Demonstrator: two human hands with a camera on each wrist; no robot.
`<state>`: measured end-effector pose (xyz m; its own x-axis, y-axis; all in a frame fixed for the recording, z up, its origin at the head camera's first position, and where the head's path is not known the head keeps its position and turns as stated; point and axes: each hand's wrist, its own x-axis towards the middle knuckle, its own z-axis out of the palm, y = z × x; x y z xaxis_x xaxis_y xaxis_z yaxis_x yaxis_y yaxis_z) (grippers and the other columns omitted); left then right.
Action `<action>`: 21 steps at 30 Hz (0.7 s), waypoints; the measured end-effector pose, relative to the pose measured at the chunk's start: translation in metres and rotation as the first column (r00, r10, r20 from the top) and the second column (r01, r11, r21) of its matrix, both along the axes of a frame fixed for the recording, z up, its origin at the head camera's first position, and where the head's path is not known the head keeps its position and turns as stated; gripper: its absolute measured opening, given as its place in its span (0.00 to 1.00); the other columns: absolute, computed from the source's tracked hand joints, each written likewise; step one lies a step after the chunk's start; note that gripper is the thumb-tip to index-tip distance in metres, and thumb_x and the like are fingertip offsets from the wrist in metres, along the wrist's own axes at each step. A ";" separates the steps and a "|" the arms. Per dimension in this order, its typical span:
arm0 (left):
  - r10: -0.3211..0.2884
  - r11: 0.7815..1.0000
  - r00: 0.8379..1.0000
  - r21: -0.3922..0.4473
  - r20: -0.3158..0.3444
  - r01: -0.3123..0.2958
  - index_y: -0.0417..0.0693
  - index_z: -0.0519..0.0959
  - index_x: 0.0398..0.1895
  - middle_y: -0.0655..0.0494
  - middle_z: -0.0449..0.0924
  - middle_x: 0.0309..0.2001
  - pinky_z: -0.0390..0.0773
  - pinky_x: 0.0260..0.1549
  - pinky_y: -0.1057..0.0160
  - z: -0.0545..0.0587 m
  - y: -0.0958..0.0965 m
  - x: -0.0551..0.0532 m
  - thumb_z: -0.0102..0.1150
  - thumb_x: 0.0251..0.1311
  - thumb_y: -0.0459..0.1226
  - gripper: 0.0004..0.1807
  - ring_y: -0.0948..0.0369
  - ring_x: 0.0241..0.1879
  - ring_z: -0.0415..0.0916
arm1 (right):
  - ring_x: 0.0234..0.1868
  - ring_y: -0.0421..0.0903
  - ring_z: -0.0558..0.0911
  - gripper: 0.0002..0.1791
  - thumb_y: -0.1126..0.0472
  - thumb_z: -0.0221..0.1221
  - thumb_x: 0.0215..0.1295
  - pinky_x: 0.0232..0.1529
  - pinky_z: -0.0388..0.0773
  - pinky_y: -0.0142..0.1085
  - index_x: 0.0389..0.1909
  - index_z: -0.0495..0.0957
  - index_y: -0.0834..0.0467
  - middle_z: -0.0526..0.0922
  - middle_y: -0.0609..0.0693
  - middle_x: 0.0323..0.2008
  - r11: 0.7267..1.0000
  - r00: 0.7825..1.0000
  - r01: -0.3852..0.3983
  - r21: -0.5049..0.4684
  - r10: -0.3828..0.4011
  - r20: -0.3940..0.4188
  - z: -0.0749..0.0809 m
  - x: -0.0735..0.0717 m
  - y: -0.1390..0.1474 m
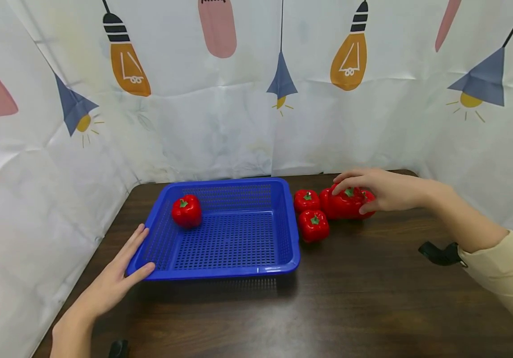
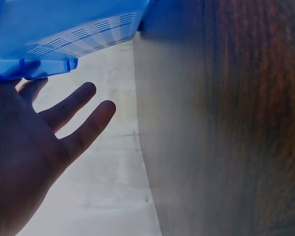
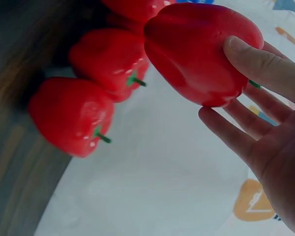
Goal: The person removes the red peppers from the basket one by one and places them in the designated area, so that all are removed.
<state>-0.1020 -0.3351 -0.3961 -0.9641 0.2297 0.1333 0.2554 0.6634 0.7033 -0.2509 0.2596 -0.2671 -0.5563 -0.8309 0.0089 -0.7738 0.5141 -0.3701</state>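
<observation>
My right hand [image 1: 379,189] grips a red bell pepper [image 3: 201,54] with green stem, thumb on one side and fingers on the other. In the right wrist view this pepper hangs apart from the other red peppers [image 3: 73,115] on the table. My left hand [image 1: 108,283] rests at the left rim of a blue plastic basket [image 1: 220,273], fingers straight and spread; the left wrist view shows the fingers [image 2: 88,128] just below the rim. Inside the basket, near its left wall, sits one red bell pepper [image 1: 186,211].
Right of the basket, a bell pepper [image 1: 313,226] stands nearest me, with another pepper [image 1: 306,200] behind it. The brown wooden table [image 1: 328,303] meets a white patterned cloth [image 1: 220,124] at the back and sides. A black strap [image 1: 440,253] hangs from the right sleeve.
</observation>
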 end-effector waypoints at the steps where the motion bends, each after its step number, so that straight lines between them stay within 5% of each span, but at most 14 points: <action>1: 0.003 1.000 1.000 -0.004 -0.001 -0.003 0.65 0.44 0.85 0.64 0.32 0.83 0.39 0.70 0.34 0.000 0.000 0.000 0.56 0.75 0.40 0.43 0.57 0.80 0.31 | 0.64 0.51 0.74 0.32 0.71 0.72 0.59 0.52 0.81 0.46 0.62 0.78 0.45 0.71 0.49 0.68 1.000 1.000 0.002 0.001 -0.002 0.004 -0.003 0.000 0.002; 4: -0.002 1.000 1.000 -0.013 -0.007 0.002 0.65 0.44 0.85 0.64 0.31 0.83 0.39 0.71 0.38 -0.001 0.000 0.000 0.55 0.75 0.39 0.43 0.61 0.80 0.30 | 0.64 0.52 0.74 0.32 0.70 0.72 0.59 0.54 0.80 0.48 0.62 0.78 0.44 0.71 0.50 0.69 1.000 1.000 0.007 0.013 -0.008 0.018 -0.011 0.000 0.006; 12: -0.007 1.000 1.000 -0.014 -0.009 0.007 0.64 0.44 0.85 0.63 0.31 0.83 0.39 0.72 0.40 -0.001 -0.001 -0.001 0.55 0.75 0.39 0.43 0.52 0.80 0.30 | 0.67 0.57 0.72 0.32 0.71 0.72 0.58 0.53 0.81 0.47 0.61 0.78 0.46 0.72 0.54 0.68 0.999 0.998 -0.012 0.032 0.009 0.066 -0.032 -0.001 0.009; 18: -0.008 1.000 1.000 -0.020 -0.029 0.007 0.63 0.45 0.85 0.61 0.33 0.83 0.38 0.72 0.62 -0.002 -0.001 0.000 0.56 0.75 0.39 0.43 0.47 0.80 0.32 | 0.69 0.61 0.70 0.32 0.72 0.72 0.57 0.53 0.82 0.47 0.61 0.78 0.46 0.71 0.56 0.69 0.999 0.997 0.003 0.052 -0.007 0.080 -0.046 -0.003 0.011; 21: -0.014 1.000 0.999 -0.013 -0.032 0.014 0.62 0.45 0.85 0.59 0.33 0.83 0.38 0.73 0.56 -0.002 -0.001 0.000 0.56 0.74 0.38 0.43 0.45 0.80 0.32 | 0.70 0.61 0.68 0.32 0.72 0.72 0.57 0.54 0.81 0.47 0.61 0.78 0.46 0.71 0.55 0.69 0.999 0.997 0.008 0.054 -0.011 0.071 -0.051 -0.002 0.011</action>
<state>-0.1017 -0.3359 -0.3985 -0.9560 0.2453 0.1610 0.2871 0.6685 0.6860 -0.2532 0.2706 -0.3181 -0.5617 -0.8239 -0.0752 -0.7415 0.5417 -0.3958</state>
